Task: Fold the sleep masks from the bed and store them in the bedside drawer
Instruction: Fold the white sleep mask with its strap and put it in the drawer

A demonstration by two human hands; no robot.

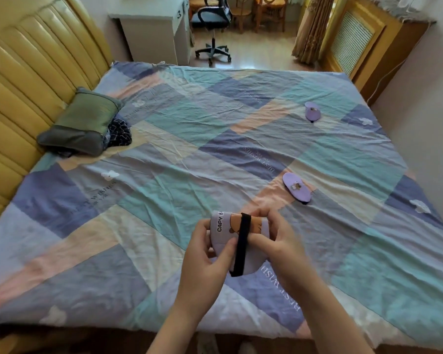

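Observation:
A lilac sleep mask [224,227] with an orange cartoon and the letters "CAPY B" is folded over between both my hands above the near part of the bed. Its black elastic strap [241,246] runs down across its front. My left hand [207,254] grips its left side with the thumb against the strap. My right hand [274,238] pinches its right side and top. Two more lilac sleep masks lie flat on the bedspread: one [296,187] just beyond my right hand, one [312,111] farther back on the right.
The patchwork bedspread [164,154] covers the bed. A green pillow [82,121] with dark cloth beside it rests against the yellow padded headboard [23,80] at left. Beyond the bed stand a white desk [154,29], an office chair [212,24] and a radiator cover [353,39].

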